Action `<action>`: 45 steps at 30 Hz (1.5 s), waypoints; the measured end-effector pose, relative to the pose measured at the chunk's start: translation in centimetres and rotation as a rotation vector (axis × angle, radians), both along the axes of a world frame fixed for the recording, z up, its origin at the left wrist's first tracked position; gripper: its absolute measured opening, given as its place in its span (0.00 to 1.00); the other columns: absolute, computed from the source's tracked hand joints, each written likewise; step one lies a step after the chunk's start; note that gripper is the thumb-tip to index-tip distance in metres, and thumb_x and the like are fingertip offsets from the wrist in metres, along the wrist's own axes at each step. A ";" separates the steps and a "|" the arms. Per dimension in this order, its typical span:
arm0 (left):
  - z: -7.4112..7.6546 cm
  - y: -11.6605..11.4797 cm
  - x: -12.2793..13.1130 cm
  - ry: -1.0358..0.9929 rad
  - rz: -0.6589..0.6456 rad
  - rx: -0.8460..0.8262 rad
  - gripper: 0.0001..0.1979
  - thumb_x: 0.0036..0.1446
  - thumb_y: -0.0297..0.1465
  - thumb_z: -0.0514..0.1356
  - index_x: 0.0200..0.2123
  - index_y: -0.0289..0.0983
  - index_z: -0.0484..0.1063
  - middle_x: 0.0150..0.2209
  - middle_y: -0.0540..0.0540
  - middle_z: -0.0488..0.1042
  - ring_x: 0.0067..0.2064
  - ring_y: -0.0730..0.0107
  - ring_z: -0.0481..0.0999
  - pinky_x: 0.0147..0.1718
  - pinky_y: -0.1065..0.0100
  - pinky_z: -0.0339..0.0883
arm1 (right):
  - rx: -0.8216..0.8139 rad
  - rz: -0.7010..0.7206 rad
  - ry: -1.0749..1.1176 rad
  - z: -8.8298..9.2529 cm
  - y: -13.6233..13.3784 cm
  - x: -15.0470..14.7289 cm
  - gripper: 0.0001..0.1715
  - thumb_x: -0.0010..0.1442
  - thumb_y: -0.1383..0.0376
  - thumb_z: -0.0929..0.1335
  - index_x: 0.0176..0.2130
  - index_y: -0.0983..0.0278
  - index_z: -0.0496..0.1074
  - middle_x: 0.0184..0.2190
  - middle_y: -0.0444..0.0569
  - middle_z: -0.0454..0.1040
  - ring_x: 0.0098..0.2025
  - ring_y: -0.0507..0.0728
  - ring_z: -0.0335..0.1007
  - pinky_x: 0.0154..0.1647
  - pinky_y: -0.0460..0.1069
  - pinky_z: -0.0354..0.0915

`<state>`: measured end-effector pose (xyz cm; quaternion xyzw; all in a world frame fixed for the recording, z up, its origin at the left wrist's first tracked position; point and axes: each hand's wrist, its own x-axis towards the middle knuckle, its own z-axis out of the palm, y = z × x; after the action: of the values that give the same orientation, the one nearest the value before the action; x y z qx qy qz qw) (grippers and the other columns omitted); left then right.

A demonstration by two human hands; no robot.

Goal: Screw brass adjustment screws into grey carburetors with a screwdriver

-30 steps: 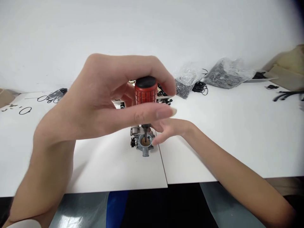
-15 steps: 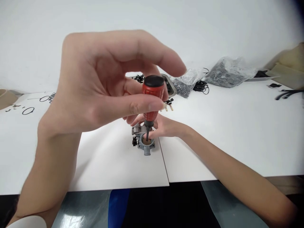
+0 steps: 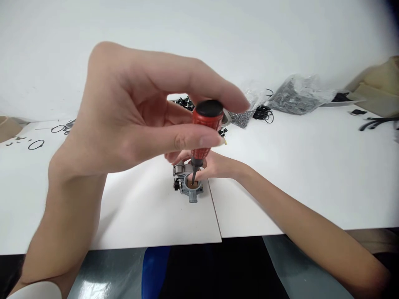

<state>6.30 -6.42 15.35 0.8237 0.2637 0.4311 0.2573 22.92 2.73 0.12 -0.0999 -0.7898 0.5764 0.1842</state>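
- The left hand (image 3: 124,120) holds a red screwdriver (image 3: 200,153) with a black cap, its thumb across the front of the handle and its index finger arched out past the top.
- The screwdriver leans slightly, its shaft pointing down into the round opening of a grey metal part (image 3: 193,195); the tip seems to meet a small brass-coloured spot inside, though it is too small to be sure.
- The right hand (image 3: 215,166) holds the metal part from its far right side, thumb at the rim of the opening, fingers curled over the back.
- The metal part sits on the white table (image 3: 140,211), just left of a seam.
- Behind the left hand, small dark pieces (image 3: 184,103) show in the gap.
- Farther right lie a coil of black cord (image 3: 264,114) and a clear bag (image 3: 296,97) of grey pieces.
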 end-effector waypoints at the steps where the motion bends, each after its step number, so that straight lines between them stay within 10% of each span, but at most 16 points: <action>1: -0.1 0.0 -0.1 -0.012 0.011 -0.014 0.40 0.53 0.55 0.55 0.42 0.16 0.74 0.32 0.40 0.78 0.31 0.73 0.78 0.19 0.76 0.70 | -0.009 0.002 -0.001 0.0 0.0 0.0 0.27 0.54 0.67 0.73 0.54 0.63 0.70 0.52 0.53 0.71 0.51 0.58 0.70 0.53 0.54 0.67; 12: 1.1 -0.4 1.0 0.105 0.155 -0.056 0.35 0.53 0.56 0.54 0.27 0.25 0.76 0.25 0.42 0.77 0.22 0.77 0.73 0.13 0.76 0.67 | -0.023 -0.023 -0.021 0.6 -0.3 0.0 0.26 0.54 0.69 0.72 0.52 0.64 0.70 0.54 0.54 0.70 0.53 0.59 0.70 0.53 0.54 0.68; 20: -0.2 -0.1 -0.3 0.008 0.000 -0.029 0.46 0.55 0.56 0.54 0.49 0.11 0.68 0.35 0.36 0.76 0.33 0.69 0.78 0.18 0.72 0.69 | -0.036 -0.005 -0.019 0.4 -0.2 0.0 0.26 0.53 0.69 0.73 0.52 0.63 0.71 0.52 0.53 0.71 0.50 0.58 0.71 0.48 0.52 0.70; 30: 0.6 -0.4 0.3 0.119 0.172 -0.050 0.35 0.54 0.57 0.53 0.28 0.27 0.74 0.28 0.43 0.76 0.25 0.77 0.74 0.17 0.73 0.70 | -0.017 -0.018 -0.028 0.7 -0.3 -0.2 0.26 0.53 0.69 0.73 0.52 0.64 0.71 0.53 0.53 0.70 0.54 0.60 0.68 0.52 0.54 0.68; 36: -0.1 -0.2 -0.5 0.001 0.017 -0.021 0.45 0.53 0.56 0.56 0.47 0.12 0.70 0.35 0.35 0.76 0.33 0.67 0.78 0.17 0.70 0.69 | -0.020 0.001 -0.003 0.4 -0.2 -0.1 0.26 0.53 0.70 0.72 0.52 0.63 0.71 0.51 0.52 0.72 0.48 0.56 0.71 0.45 0.49 0.69; 45: 1.4 -0.2 1.1 0.119 0.119 0.017 0.33 0.54 0.54 0.54 0.28 0.26 0.76 0.27 0.45 0.78 0.27 0.78 0.77 0.17 0.80 0.71 | -0.019 -0.012 -0.012 0.5 -0.2 -0.1 0.26 0.53 0.70 0.72 0.53 0.65 0.70 0.52 0.53 0.71 0.52 0.59 0.69 0.52 0.53 0.68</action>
<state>7.40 -6.63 16.72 0.8328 0.3233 0.3983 0.2080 22.81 2.48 0.61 -0.1099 -0.7848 0.5821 0.1820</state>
